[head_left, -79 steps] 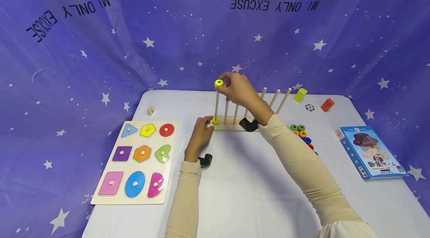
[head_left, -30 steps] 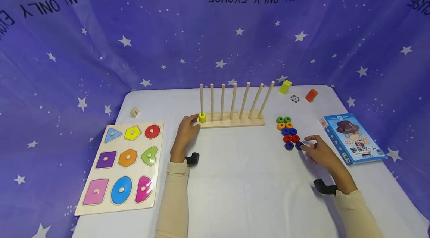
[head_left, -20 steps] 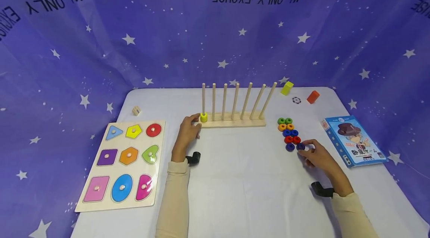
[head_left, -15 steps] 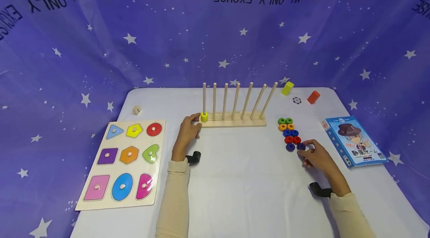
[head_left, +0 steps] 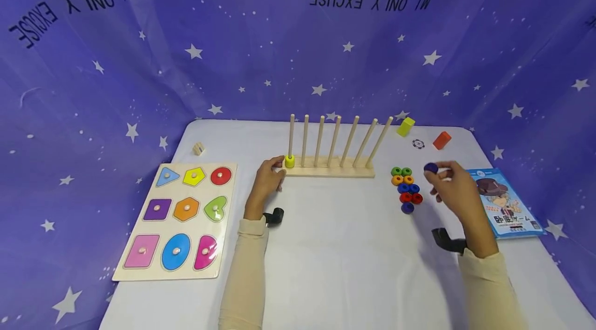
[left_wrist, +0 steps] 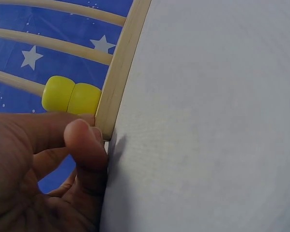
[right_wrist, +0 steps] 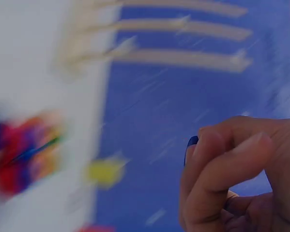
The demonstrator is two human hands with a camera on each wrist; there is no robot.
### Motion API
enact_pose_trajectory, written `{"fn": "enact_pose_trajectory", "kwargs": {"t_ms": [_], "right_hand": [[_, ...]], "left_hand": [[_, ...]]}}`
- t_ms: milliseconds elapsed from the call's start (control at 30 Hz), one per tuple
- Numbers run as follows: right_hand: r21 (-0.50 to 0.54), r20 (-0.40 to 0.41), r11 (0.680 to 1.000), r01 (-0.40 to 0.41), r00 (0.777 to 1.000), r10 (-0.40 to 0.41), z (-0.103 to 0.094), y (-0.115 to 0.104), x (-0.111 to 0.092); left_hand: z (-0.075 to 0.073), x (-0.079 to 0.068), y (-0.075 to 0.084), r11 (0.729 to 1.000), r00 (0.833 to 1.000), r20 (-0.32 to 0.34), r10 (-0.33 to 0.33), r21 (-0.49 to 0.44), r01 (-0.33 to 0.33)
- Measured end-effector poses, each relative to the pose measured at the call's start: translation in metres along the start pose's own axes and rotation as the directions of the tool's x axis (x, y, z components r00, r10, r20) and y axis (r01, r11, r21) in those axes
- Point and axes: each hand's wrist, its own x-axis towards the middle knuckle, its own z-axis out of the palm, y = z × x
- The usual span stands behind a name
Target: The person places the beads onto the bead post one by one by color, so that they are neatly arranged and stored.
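My right hand [head_left: 458, 190] pinches a dark blue bead [head_left: 430, 168] above the table, to the right of the bead rows. In the right wrist view only a sliver of this bead [right_wrist: 190, 147] shows past the fingers. At the left end of a wooden peg rack [head_left: 335, 170], my left hand [head_left: 267, 180] holds the base between thumb and fingers. Two yellow beads [left_wrist: 71, 95] sit stacked on the rack's leftmost peg, beside the left fingers; the other pegs are bare. Loose beads lie on the table in pairs: green [head_left: 401, 171], orange [head_left: 402, 180], blue [head_left: 408, 189], red [head_left: 412, 198], plus one dark blue [head_left: 407, 208].
A shape puzzle board [head_left: 179, 221] lies on the left, with a small striped wooden block [head_left: 198, 148] behind it. Toward the back right are a yellow-green block [head_left: 406, 126], a poker chip [head_left: 418, 144] and an orange block [head_left: 442, 140]. A blue game box [head_left: 509, 208] lies partly behind the right hand.
My right hand came from the rack to the beads, took one dark blue bead and lifted it off the table. The second yellow bead went down the leftmost peg. My left hand stayed at the rack.
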Motion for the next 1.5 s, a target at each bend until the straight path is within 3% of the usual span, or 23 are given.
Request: {"fn": "enact_pose_trajectory", "kwargs": {"t_ms": [133, 267, 367, 433, 500, 667, 1033, 1233, 1367, 1500], "right_hand": [[0.026, 0.018, 0.989, 0.144, 0.989, -0.144, -0.007, -0.089, 0.019], [0.078, 0.123, 0.968, 0.238, 0.961, -0.246, 0.006, -0.169, 0.039], [0.094, 0.231, 0.958, 0.271, 0.930, -0.286, 0.027, -0.211, 0.055], [0.086, 0.295, 0.955, 0.284, 0.908, -0.297, 0.042, -0.226, 0.064], [0.064, 0.330, 0.953, 0.297, 0.895, -0.301, 0.056, -0.234, 0.072], [-0.015, 0.346, 0.952, 0.304, 0.895, -0.281, 0.075, -0.234, 0.080], [-0.026, 0.330, 0.940, 0.341, 0.890, -0.314, 0.082, -0.241, 0.083], [-0.046, 0.340, 0.935, 0.351, 0.886, -0.316, 0.087, -0.244, 0.082], [-0.004, 0.308, 0.933, 0.360, 0.888, -0.341, 0.077, -0.237, 0.072], [0.053, 0.220, 0.928, 0.369, 0.902, -0.371, 0.046, -0.219, 0.057]], "left_hand": [[0.000, 0.004, 0.002, 1.000, 1.000, -0.001, 0.012, -0.004, -0.012], [0.004, 0.009, 0.003, 1.000, 1.000, 0.000, 0.017, 0.008, -0.017], [0.009, 0.010, 0.003, 1.000, 1.000, 0.002, 0.005, 0.016, -0.005], [0.012, 0.010, 0.003, 1.000, 1.000, 0.003, -0.001, 0.011, 0.000], [0.015, 0.009, 0.003, 1.000, 1.000, 0.007, 0.001, 0.006, -0.001], [0.020, 0.008, 0.003, 1.000, 1.000, 0.030, 0.001, -0.009, 0.000], [0.011, 0.009, 0.014, 1.000, 1.000, 0.017, -0.010, -0.023, 0.010], [0.009, 0.008, 0.009, 0.999, 1.000, 0.018, -0.021, -0.042, 0.022], [0.009, 0.003, 0.003, 0.999, 1.000, -0.001, -0.026, -0.035, 0.026], [0.000, 0.000, 0.001, 1.000, 1.000, -0.015, -0.018, -0.015, 0.018]]}}
